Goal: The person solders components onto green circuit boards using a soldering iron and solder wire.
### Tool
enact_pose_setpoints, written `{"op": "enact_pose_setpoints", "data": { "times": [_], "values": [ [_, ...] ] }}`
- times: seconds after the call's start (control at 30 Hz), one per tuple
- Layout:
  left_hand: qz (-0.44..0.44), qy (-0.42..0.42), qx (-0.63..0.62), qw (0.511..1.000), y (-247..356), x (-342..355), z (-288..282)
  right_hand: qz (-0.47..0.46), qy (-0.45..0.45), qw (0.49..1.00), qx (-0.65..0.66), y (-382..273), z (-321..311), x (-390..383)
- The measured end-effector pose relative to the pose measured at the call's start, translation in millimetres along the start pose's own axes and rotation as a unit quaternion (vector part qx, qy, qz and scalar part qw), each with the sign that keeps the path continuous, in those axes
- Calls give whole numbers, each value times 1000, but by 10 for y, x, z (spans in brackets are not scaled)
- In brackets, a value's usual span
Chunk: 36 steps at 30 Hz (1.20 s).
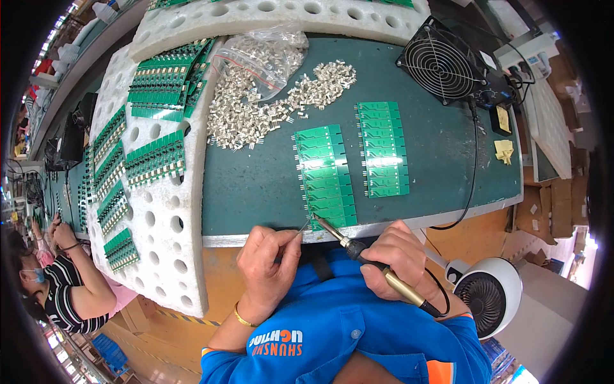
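My left hand (268, 269), near the bench's front edge, pinches a thin solder wire (305, 226) that reaches to the lower left edge of a green circuit board panel (323, 173). My right hand (396, 262) is closed round a soldering iron (345, 243), whose tip meets or nearly meets that same edge among the small pins. A second green panel (382, 150) lies to the right of the first. Behind them is a heap of small silver connectors (236, 115), partly under a clear plastic bag (256, 61).
White foam trays (153, 243) at left and back hold several board panels (157, 157). A black fan (438, 61), a sponge holder (501, 118) and a cable are at right. A white fan (486, 297) stands below the bench edge. Another person (77, 288) works at the far left.
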<state>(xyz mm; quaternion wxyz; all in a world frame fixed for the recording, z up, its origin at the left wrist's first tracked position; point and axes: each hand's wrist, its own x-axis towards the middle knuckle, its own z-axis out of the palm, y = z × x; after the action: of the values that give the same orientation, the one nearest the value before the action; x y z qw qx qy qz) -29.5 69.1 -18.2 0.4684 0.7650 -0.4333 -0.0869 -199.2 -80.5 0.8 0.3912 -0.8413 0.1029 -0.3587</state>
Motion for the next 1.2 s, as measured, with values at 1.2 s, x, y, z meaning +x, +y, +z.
{"op": "enact_pose_setpoints", "data": {
  "times": [1.2],
  "values": [
    [20,-3,18,1000,-5,19,34,-10,-24,1000,-15,-5,-23,31]
  ]
}}
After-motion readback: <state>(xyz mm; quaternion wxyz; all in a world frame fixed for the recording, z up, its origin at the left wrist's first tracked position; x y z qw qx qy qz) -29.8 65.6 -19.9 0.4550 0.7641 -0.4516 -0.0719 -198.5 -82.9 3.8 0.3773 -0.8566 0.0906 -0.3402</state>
